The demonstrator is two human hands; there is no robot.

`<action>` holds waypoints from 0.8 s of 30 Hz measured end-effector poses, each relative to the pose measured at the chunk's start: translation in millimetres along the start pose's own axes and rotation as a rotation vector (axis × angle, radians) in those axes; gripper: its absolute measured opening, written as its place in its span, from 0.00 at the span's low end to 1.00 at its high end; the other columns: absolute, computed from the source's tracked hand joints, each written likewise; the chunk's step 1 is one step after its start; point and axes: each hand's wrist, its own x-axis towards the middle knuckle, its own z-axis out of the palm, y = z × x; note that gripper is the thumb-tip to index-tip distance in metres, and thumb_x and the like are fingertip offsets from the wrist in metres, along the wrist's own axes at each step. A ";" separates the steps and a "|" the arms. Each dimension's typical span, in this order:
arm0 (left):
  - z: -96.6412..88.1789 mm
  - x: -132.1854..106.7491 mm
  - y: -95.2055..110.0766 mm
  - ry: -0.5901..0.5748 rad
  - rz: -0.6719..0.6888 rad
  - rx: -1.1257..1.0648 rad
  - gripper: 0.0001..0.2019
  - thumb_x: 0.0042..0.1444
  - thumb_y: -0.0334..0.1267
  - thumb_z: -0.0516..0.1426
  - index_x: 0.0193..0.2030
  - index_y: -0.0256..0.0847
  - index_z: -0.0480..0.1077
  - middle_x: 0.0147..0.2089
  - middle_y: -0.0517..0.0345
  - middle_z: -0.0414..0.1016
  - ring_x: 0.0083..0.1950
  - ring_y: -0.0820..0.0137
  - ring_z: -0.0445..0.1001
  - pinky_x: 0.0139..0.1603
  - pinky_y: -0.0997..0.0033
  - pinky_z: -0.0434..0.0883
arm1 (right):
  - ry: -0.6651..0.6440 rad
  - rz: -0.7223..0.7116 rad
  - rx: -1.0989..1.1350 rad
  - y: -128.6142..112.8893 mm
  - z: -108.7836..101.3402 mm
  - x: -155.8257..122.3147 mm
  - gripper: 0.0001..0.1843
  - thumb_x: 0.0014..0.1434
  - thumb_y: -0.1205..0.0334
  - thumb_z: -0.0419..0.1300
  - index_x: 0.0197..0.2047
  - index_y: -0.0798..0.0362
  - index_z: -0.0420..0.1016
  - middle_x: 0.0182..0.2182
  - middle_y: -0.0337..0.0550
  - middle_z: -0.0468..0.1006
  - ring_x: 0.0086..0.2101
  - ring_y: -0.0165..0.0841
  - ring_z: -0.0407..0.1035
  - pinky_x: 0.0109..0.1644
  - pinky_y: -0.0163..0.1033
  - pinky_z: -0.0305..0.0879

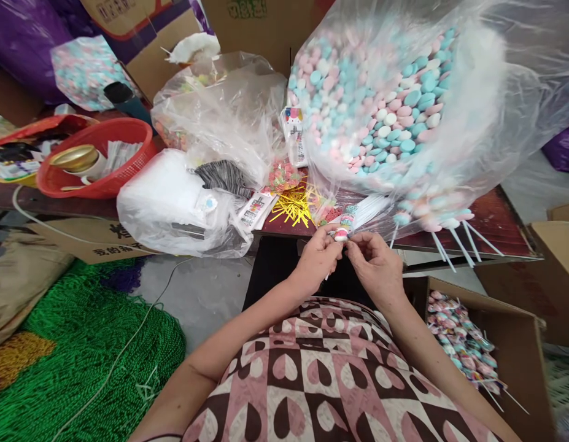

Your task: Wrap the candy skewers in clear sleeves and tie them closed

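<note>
Near the table's front edge my left hand (317,253) is closed on a candy lollipop (347,222) in a clear wrapper, its top pointing away from me. A bit of white stick shows below the fingers. The fingertips of my right hand (376,261) pinch at the base of the wrapper; what they hold is too small to make out. Just beyond lie yellow twist ties (294,207), white sticks (371,209) and a bag of red and green gummy candies (284,175). Printed cards (257,207) lie to the left of the ties.
A big clear bag of pink, blue and white candies (394,123) fills the table's right side. Candy sticks (443,230) overhang the edge. Wrapped lollipops (463,337) lie in a carton (509,362) below right. A red basket (97,178) stands left; green cord (104,344) covers the floor.
</note>
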 end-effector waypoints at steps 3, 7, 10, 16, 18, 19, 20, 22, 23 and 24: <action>0.0 -0.2 -1.3 -0.003 -0.001 0.003 0.16 0.55 0.39 0.55 0.51 0.43 0.65 0.24 0.71 0.62 0.16 0.82 0.54 0.16 0.80 0.52 | 0.015 0.019 0.023 1.2 -0.1 1.8 0.11 0.57 0.55 0.59 0.39 0.52 0.72 0.30 0.43 0.79 0.29 0.34 0.74 0.36 0.42 0.72; -0.2 0.0 -3.5 -0.002 0.023 0.020 0.16 0.55 0.38 0.54 0.51 0.43 0.65 0.24 0.71 0.61 0.16 0.82 0.54 0.16 0.80 0.53 | 0.016 -0.024 -0.071 -5.4 -1.4 4.3 0.09 0.58 0.57 0.57 0.37 0.53 0.75 0.30 0.43 0.80 0.28 0.34 0.74 0.36 0.41 0.71; 0.0 0.1 -3.8 0.000 0.039 0.047 0.16 0.55 0.38 0.54 0.51 0.43 0.65 0.24 0.71 0.61 0.16 0.81 0.54 0.16 0.79 0.53 | 0.034 -0.088 -0.182 -10.1 -3.2 6.4 0.09 0.58 0.59 0.56 0.35 0.52 0.76 0.29 0.44 0.81 0.27 0.34 0.73 0.36 0.40 0.70; 0.4 0.3 -3.8 0.009 0.025 0.072 0.16 0.57 0.42 0.55 0.51 0.44 0.66 0.23 0.71 0.61 0.17 0.81 0.55 0.17 0.79 0.54 | 0.041 -0.162 -0.286 -9.1 -5.6 12.8 0.08 0.56 0.61 0.55 0.31 0.51 0.75 0.27 0.43 0.80 0.25 0.33 0.72 0.33 0.38 0.68; -0.8 2.4 -6.0 0.022 0.025 0.086 0.16 0.57 0.43 0.55 0.52 0.44 0.66 0.23 0.71 0.61 0.17 0.80 0.56 0.17 0.79 0.54 | 0.040 -0.169 -0.304 -10.6 -4.1 12.7 0.08 0.54 0.62 0.54 0.30 0.51 0.74 0.26 0.42 0.79 0.25 0.33 0.71 0.33 0.38 0.67; -1.6 3.9 -7.2 0.034 0.021 0.094 0.16 0.57 0.43 0.56 0.52 0.44 0.66 0.22 0.71 0.60 0.17 0.80 0.56 0.18 0.79 0.54 | 0.030 -0.171 -0.305 -12.2 -2.8 11.6 0.07 0.54 0.63 0.54 0.29 0.51 0.73 0.25 0.42 0.79 0.24 0.33 0.71 0.32 0.37 0.67; -2.4 5.7 -8.4 0.056 0.018 0.101 0.16 0.57 0.43 0.57 0.51 0.44 0.67 0.22 0.71 0.60 0.18 0.80 0.56 0.18 0.79 0.55 | 0.014 -0.175 -0.298 -14.3 -1.2 9.9 0.07 0.53 0.64 0.54 0.28 0.50 0.73 0.24 0.41 0.78 0.24 0.33 0.70 0.32 0.37 0.66; -3.8 9.1 -9.9 0.115 0.021 0.098 0.14 0.55 0.39 0.59 0.49 0.43 0.69 0.21 0.71 0.58 0.19 0.81 0.56 0.21 0.80 0.56 | -0.038 -0.190 -0.269 -18.8 1.5 5.6 0.07 0.52 0.65 0.54 0.27 0.50 0.73 0.23 0.40 0.78 0.24 0.32 0.70 0.31 0.37 0.66; -4.2 10.5 -10.0 0.136 0.025 0.088 0.14 0.54 0.36 0.60 0.47 0.43 0.69 0.21 0.71 0.58 0.20 0.81 0.57 0.22 0.80 0.56 | -0.067 -0.198 -0.243 -20.6 1.9 3.8 0.07 0.52 0.66 0.54 0.27 0.50 0.73 0.24 0.40 0.78 0.24 0.32 0.70 0.31 0.37 0.67; -4.2 11.4 -9.5 0.145 0.026 0.075 0.13 0.53 0.35 0.60 0.47 0.42 0.70 0.21 0.71 0.58 0.20 0.81 0.57 0.22 0.80 0.56 | -0.080 -0.196 -0.211 -21.5 1.3 2.6 0.07 0.52 0.65 0.55 0.28 0.50 0.73 0.25 0.40 0.79 0.24 0.32 0.71 0.31 0.37 0.67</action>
